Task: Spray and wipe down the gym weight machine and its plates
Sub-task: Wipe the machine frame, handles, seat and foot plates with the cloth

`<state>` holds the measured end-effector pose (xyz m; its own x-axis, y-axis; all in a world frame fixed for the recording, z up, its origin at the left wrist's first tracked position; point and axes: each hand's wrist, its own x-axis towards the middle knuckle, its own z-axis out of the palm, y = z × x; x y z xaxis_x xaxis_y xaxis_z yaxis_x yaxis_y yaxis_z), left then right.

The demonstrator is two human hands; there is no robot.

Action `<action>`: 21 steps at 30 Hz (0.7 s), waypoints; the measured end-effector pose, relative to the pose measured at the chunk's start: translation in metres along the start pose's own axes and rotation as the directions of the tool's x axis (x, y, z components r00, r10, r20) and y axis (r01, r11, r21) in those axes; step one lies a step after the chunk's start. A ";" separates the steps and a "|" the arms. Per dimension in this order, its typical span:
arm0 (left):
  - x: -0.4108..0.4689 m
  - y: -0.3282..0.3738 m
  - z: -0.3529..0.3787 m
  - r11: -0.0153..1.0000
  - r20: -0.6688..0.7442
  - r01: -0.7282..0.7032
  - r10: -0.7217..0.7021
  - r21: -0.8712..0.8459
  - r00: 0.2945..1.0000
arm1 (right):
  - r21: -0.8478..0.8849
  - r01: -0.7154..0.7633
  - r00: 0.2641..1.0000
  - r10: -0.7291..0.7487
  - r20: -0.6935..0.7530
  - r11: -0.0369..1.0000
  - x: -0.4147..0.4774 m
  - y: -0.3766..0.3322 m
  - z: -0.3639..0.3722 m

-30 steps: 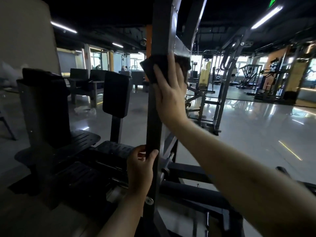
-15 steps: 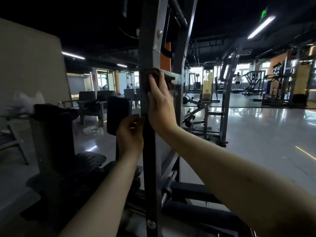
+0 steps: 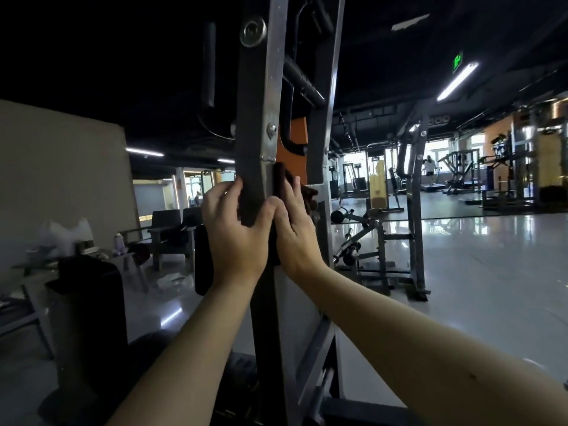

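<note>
Dim gym here, with a glossy grey floor (image 3: 476, 272) catching window glare out toward 3 o'clock and a strip light (image 3: 458, 81) glowing up at 2 o'clock, right under a green exit sign (image 3: 458, 61). The weight machine's upright post (image 3: 255, 118) is running dead centre from 12 to 6, with a big bolt (image 3: 253, 32) showing near the top. Both hands are meeting on it around mid-frame. The left hand (image 3: 233, 235) is wrapping the post from the 9 o'clock side, with fingers curling round the far edge and the thumb lying across the front face, so it's gripping the metal. The right hand (image 3: 296, 232) is sitting just beside it at 3 o'clock, touching the left thumb, and its fingers are pointing up fairly straight and pressing a dark cloth (image 3: 281, 182) flat against the post's right side. A bit of the cloth is bunching out past the fingertips. Some dark chairs (image 3: 172, 229) are sitting back at 9 o'clock, and a black pad (image 3: 89, 318) is standing at 8. Way off at 2 o'clock someone (image 3: 429, 169) is standing among the other machines, too small to make out.
</note>
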<state>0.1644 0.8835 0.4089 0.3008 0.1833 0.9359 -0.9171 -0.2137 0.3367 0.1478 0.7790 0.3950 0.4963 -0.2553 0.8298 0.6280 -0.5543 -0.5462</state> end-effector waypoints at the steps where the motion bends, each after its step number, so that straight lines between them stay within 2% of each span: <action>1: -0.001 0.000 0.004 1.000 -0.033 -0.014 0.014 0.010 0.999 | 0.006 -0.001 1.000 0.001 -0.008 1.000 0.005 0.005 0.001; 4: -0.004 -0.006 0.015 0.998 -0.101 -0.059 0.059 0.007 0.993 | 0.059 -0.037 0.996 0.041 -0.079 0.998 0.027 0.022 -0.001; 7: -0.006 -0.014 0.019 0.995 -0.094 -0.104 0.104 0.005 0.990 | 0.123 -0.192 0.970 0.207 -0.126 0.974 0.064 0.055 -0.010; 11: -0.005 -0.017 0.019 0.995 -0.058 -0.103 0.103 0.009 0.993 | 0.128 -0.448 0.873 0.464 -0.152 0.885 0.119 0.108 -0.028; 14: -0.004 -0.018 0.017 0.993 -0.062 -0.114 0.115 0.014 0.991 | 0.158 -0.527 0.823 0.548 -0.152 0.835 0.133 0.118 -0.032; 16: -0.003 -0.019 0.016 0.993 -0.066 -0.120 0.119 -0.004 0.991 | 0.159 -0.505 0.835 0.527 -0.156 0.848 0.113 0.097 -0.026; 17: -0.002 -0.019 0.016 0.992 -0.067 -0.122 0.121 -0.014 0.990 | 0.171 -0.456 0.864 0.481 -0.150 0.873 0.094 0.080 -0.020; 20: -0.002 -0.016 0.015 0.993 -0.071 -0.112 0.110 -0.026 0.991 | 0.236 -0.160 0.980 0.182 -0.075 0.958 0.025 0.036 0.000; 21: -0.002 -0.015 0.015 0.994 -0.070 -0.109 0.108 -0.020 0.992 | 0.266 -0.061 0.995 0.081 -0.064 0.962 0.008 0.028 0.003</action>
<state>0.1821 0.8718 0.4036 0.1812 0.2263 0.9570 -0.9495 -0.2130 0.2302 0.1716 0.7640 0.3855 0.5057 -0.3495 0.7887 0.7334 -0.3072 -0.6064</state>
